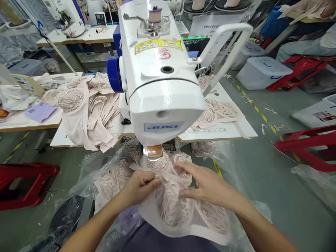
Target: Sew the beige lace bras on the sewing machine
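Note:
A beige lace bra hangs in front of me, just below the white sewing machine head. My left hand pinches the upper edge of a cup between thumb and fingers. Over the same cup, my right hand has its thumb and fingers spread apart; it is slightly blurred and seems to touch the lace. Another bra lies under the machine's foot area, beyond my hands. More beige lace pieces rest in clear plastic to the left of my left hand.
A pile of beige bras covers the left part of the machine table, and further bras lie on its right. Red stools stand at both sides. Lidded plastic bins are on the floor at right, near a seated person.

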`<act>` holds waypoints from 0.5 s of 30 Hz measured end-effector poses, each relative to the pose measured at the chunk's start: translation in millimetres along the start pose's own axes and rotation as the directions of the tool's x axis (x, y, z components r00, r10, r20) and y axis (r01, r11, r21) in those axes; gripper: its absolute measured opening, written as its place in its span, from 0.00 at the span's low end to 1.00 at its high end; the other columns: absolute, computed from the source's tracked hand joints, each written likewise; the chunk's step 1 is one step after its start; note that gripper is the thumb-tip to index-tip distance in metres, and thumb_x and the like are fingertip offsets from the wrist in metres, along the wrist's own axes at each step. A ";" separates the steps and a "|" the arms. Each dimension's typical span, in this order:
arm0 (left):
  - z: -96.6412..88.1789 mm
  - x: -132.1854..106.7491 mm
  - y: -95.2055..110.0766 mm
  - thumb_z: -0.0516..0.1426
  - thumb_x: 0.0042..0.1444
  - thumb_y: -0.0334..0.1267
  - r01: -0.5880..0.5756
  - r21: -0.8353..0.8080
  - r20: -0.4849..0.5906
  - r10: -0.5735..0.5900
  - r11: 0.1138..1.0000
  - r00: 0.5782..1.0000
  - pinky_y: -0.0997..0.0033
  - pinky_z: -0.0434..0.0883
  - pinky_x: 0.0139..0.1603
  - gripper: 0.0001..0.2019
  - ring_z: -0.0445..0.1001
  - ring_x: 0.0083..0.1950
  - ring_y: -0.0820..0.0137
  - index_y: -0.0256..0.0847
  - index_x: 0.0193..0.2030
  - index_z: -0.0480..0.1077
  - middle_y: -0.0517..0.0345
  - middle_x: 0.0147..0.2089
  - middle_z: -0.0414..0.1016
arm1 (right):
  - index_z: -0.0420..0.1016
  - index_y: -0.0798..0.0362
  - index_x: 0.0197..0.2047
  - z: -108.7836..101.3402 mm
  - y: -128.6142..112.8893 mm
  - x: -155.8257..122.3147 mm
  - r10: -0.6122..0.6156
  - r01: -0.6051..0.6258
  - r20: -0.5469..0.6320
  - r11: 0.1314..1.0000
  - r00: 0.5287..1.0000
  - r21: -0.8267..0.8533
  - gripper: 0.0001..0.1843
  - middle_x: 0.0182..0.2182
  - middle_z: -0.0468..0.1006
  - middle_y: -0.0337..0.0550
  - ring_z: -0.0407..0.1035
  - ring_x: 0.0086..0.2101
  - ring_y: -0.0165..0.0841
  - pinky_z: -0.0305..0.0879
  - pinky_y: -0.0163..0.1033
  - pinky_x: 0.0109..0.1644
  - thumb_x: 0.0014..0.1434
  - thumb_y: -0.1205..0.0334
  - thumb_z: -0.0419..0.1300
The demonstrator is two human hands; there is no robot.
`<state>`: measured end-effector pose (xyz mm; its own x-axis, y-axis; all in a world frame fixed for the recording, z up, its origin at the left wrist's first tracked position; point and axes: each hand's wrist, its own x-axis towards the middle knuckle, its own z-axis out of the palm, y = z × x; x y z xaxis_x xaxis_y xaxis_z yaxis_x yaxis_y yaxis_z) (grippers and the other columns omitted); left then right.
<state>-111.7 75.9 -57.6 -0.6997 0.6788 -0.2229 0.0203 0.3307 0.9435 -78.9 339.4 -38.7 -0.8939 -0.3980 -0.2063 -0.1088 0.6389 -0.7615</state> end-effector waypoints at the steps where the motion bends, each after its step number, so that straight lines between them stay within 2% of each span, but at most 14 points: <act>1: 4.7 4.2 8.7 0.52 0.67 0.49 -0.038 0.028 0.024 0.038 0.999 0.999 0.71 0.47 0.26 0.24 0.48 0.24 0.77 0.40 0.23 0.50 0.66 0.23 0.47 | 0.74 0.44 0.58 0.9 3.0 4.8 0.002 -0.001 -0.079 1.000 0.997 0.004 0.37 0.47 0.78 0.49 0.72 0.47 0.48 0.69 0.48 0.50 0.49 0.37 0.71; 2: 8.8 8.1 16.3 0.51 0.67 0.47 -0.068 0.061 0.050 0.065 0.996 0.997 0.71 0.48 0.26 0.23 0.49 0.24 0.77 0.39 0.23 0.51 0.66 0.22 0.49 | 0.70 0.44 0.62 2.8 5.0 10.8 -0.022 0.026 -0.097 0.999 0.995 0.038 0.43 0.53 0.76 0.51 0.69 0.53 0.50 0.66 0.51 0.55 0.47 0.35 0.71; 3: 11.8 11.5 22.5 0.50 0.68 0.45 -0.089 0.100 0.066 0.083 0.991 0.994 0.71 0.49 0.27 0.22 0.50 0.24 0.77 0.39 0.23 0.53 0.66 0.22 0.51 | 0.70 0.44 0.63 5.3 6.3 17.3 -0.064 0.071 -0.068 0.992 0.996 0.101 0.44 0.54 0.75 0.52 0.69 0.54 0.50 0.65 0.51 0.57 0.47 0.33 0.70; 4: 13.2 14.4 27.3 0.50 0.68 0.43 -0.106 0.146 0.064 0.097 0.984 0.993 0.71 0.49 0.27 0.21 0.52 0.24 0.77 0.39 0.24 0.54 0.66 0.22 0.52 | 0.73 0.46 0.59 8.1 6.9 23.8 -0.110 0.113 -0.029 0.976 0.994 0.188 0.40 0.51 0.77 0.51 0.71 0.51 0.48 0.67 0.49 0.54 0.49 0.32 0.68; 6: 10.7 18.5 32.7 0.48 0.69 0.42 -0.114 0.242 0.009 0.115 0.964 0.993 0.72 0.50 0.27 0.20 0.52 0.24 0.78 0.39 0.25 0.54 0.66 0.22 0.53 | 0.80 0.50 0.44 13.4 6.4 35.4 -0.140 0.123 0.024 0.930 0.990 0.346 0.27 0.37 0.79 0.46 0.73 0.37 0.40 0.68 0.40 0.41 0.55 0.34 0.65; 7: 6.7 19.9 33.9 0.48 0.68 0.42 -0.100 0.284 -0.046 0.118 0.953 0.992 0.71 0.49 0.27 0.21 0.51 0.23 0.78 0.39 0.24 0.53 0.66 0.21 0.51 | 0.79 0.51 0.36 15.3 5.5 40.2 -0.119 0.102 0.018 0.913 0.993 0.396 0.25 0.29 0.77 0.43 0.71 0.30 0.36 0.65 0.37 0.34 0.59 0.36 0.62; 8: 1.3 20.9 34.5 0.48 0.68 0.44 -0.076 0.321 -0.101 0.114 0.944 0.988 0.71 0.47 0.26 0.22 0.49 0.23 0.78 0.39 0.23 0.51 0.66 0.20 0.48 | 0.77 0.52 0.31 16.5 4.2 44.5 -0.085 0.080 -0.007 0.904 0.996 0.421 0.25 0.24 0.72 0.40 0.66 0.25 0.32 0.60 0.35 0.29 0.61 0.38 0.60; 10: -12.4 22.4 35.2 0.51 0.66 0.48 -0.001 0.355 -0.208 0.080 0.935 0.975 0.71 0.46 0.25 0.25 0.49 0.23 0.77 0.39 0.21 0.49 0.66 0.19 0.47 | 0.70 0.53 0.25 16.9 1.3 52.7 -0.029 0.063 -0.086 0.902 0.996 0.427 0.26 0.19 0.64 0.36 0.59 0.21 0.29 0.52 0.35 0.26 0.64 0.40 0.58; 13: -33.3 24.7 35.8 0.57 0.61 0.48 0.141 0.290 -0.340 -0.035 0.947 0.940 0.74 0.54 0.26 0.21 0.60 0.25 0.75 0.39 0.21 0.60 0.64 0.21 0.60 | 0.61 0.52 0.21 13.9 -1.0 67.5 -0.010 0.072 -0.154 0.914 0.988 0.400 0.29 0.18 0.57 0.34 0.54 0.21 0.28 0.48 0.35 0.26 0.64 0.39 0.56; 15: -43.1 27.3 34.6 0.59 0.58 0.47 0.207 0.234 -0.415 -0.095 0.950 0.905 0.75 0.57 0.27 0.19 0.67 0.28 0.71 0.40 0.21 0.62 0.62 0.21 0.63 | 0.60 0.52 0.21 10.9 0.0 78.7 0.005 0.059 -0.154 0.912 0.988 0.407 0.29 0.18 0.57 0.34 0.54 0.22 0.28 0.47 0.35 0.26 0.62 0.38 0.57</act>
<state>-160.9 77.6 -20.5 -0.9316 0.3103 -0.1895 0.0414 0.6082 0.7927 -144.5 300.9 -61.6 -0.9507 -0.2887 -0.1132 0.0255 0.2911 -0.9564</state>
